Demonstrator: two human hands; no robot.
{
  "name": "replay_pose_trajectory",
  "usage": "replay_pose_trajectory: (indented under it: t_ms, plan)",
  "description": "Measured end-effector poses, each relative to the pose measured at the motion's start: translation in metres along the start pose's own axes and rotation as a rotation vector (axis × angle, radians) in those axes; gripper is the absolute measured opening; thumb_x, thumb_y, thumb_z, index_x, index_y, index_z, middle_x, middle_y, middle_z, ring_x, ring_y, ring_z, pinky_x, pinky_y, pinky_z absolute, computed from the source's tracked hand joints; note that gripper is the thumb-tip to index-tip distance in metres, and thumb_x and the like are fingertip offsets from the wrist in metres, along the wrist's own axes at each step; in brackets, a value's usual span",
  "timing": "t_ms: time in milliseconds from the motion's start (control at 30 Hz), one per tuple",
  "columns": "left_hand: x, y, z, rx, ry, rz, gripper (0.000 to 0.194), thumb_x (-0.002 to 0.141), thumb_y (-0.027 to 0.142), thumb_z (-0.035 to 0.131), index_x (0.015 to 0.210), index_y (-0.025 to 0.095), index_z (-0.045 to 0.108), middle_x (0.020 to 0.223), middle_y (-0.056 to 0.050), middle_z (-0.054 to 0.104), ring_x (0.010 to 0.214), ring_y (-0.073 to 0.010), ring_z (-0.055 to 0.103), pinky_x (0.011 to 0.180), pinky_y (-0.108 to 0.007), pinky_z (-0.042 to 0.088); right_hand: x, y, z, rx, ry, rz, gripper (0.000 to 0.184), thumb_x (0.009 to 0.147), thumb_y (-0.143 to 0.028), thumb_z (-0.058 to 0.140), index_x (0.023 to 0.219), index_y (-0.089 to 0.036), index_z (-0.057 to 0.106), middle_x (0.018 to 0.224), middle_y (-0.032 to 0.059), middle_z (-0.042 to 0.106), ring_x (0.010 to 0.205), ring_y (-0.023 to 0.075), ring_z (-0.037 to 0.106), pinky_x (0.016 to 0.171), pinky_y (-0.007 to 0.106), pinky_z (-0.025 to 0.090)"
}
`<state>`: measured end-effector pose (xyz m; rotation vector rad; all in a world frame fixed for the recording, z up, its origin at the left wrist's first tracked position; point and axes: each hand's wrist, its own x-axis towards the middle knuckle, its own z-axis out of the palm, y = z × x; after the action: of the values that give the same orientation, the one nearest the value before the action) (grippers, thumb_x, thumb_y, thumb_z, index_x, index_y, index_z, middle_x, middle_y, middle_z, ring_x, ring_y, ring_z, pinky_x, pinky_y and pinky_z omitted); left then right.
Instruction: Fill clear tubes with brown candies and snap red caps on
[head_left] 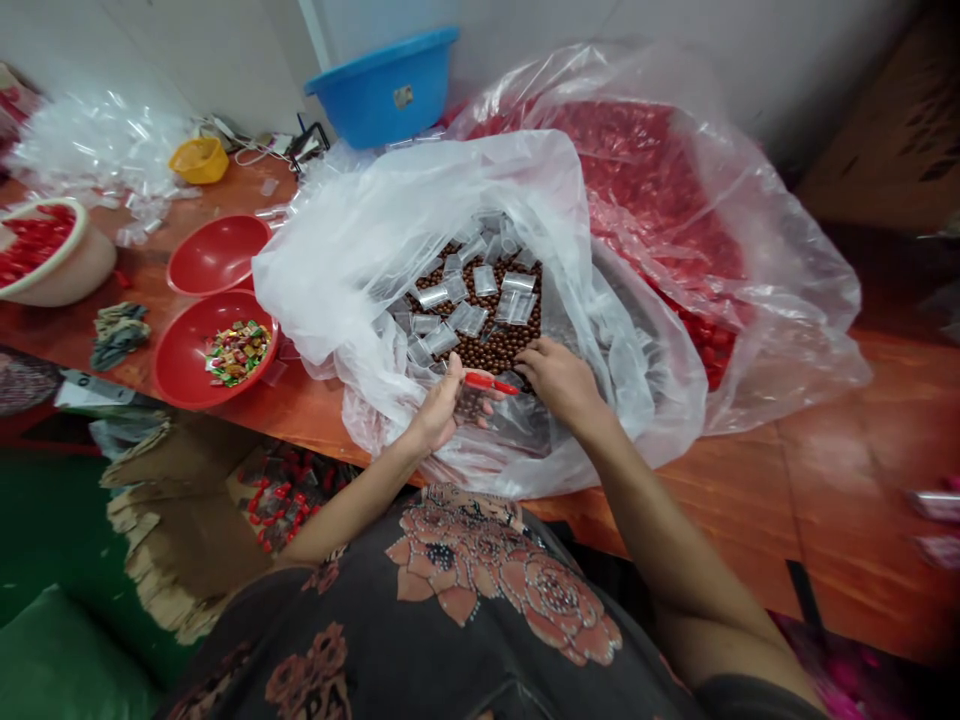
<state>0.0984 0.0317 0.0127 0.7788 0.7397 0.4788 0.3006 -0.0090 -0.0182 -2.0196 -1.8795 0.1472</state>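
A slim red plastic piece with a pointed end (491, 383) lies across my left hand (444, 408), held between the thumb and fingers. Something clear seems to hang below it, but its shape is blurred. My right hand (559, 380) reaches into the white plastic bag (322, 270) with fingers bent down at the brown beads (487, 353); what the fingertips pinch, if anything, is hidden. Several clear plastic tubes (517, 305) lie on top of the beads, just beyond both hands.
Behind the bag stand a blue basin (390, 90) and a large clear bag of red pieces (645, 180). To the left, a red bowl (176, 365) holds wrapped sweets beside another red bowl (217, 255). A torn carton (180, 510) sits below the orange table (315, 415).
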Motion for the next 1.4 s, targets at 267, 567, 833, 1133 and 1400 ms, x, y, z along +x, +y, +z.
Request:
replay_pose_trajectory:
  t_ms: [267, 567, 833, 1133, 1400]
  plan:
    - [0.004, -0.012, 0.007, 0.175, -0.013, 0.037, 0.070, 0.086, 0.074, 0.036, 0.088, 0.012, 0.068, 0.069, -0.010, 0.069, 0.050, -0.0111, 0.057, 0.038, -0.019, 0.037, -0.019, -0.046, -0.027, 0.443, 0.115, -0.143, 0.028, 0.096, -0.037, 0.046, 0.106, -0.025, 0.069, 0.098, 0.0048, 0.069, 0.090, 0.0174, 0.060, 0.082, 0.036, 0.046]
    - [0.004, 0.002, 0.011, 0.054, 0.018, -0.060, 0.071, 0.085, 0.075, 0.037, 0.089, 0.010, 0.066, 0.056, -0.004, 0.059, 0.044, -0.0094, 0.052, 0.036, -0.018, 0.035, -0.024, -0.044, -0.030, 0.511, -0.038, -0.253, 0.045, 0.095, -0.049, 0.045, 0.134, -0.030, 0.054, 0.129, 0.0069, 0.060, 0.116, 0.0210, 0.056, 0.097, 0.044, 0.047]
    - [0.001, 0.021, 0.015, -0.231, -0.068, -0.106, 0.066, 0.091, 0.068, 0.033, 0.100, 0.011, 0.065, 0.070, -0.008, 0.067, 0.049, -0.0095, 0.054, 0.038, -0.019, 0.036, -0.040, -0.039, -0.016, 1.082, -0.029, 0.327, 0.038, 0.086, -0.055, 0.057, 0.101, -0.021, 0.061, 0.073, 0.0001, 0.064, 0.059, 0.0119, 0.059, 0.050, 0.024, 0.048]
    - [0.000, 0.024, 0.024, -0.289, 0.024, -0.066, 0.047, 0.094, 0.056, 0.043, 0.096, 0.013, 0.061, 0.078, -0.008, 0.070, 0.054, -0.0109, 0.059, 0.043, -0.020, 0.040, -0.022, -0.016, -0.001, 0.119, 0.050, 0.142, 0.031, 0.096, -0.035, 0.043, 0.098, -0.020, 0.070, 0.095, 0.0102, 0.065, 0.089, 0.0210, 0.057, 0.074, 0.033, 0.044]
    - [-0.003, 0.035, 0.022, -0.337, -0.028, -0.023, 0.046, 0.100, 0.047, 0.034, 0.097, 0.012, 0.064, 0.087, -0.012, 0.072, 0.062, -0.0130, 0.063, 0.050, -0.022, 0.046, -0.009, -0.017, 0.000, -0.325, -0.169, 0.009, 0.030, 0.095, -0.035, 0.045, 0.105, -0.019, 0.069, 0.102, 0.0103, 0.063, 0.093, 0.0227, 0.052, 0.073, 0.031, 0.033]
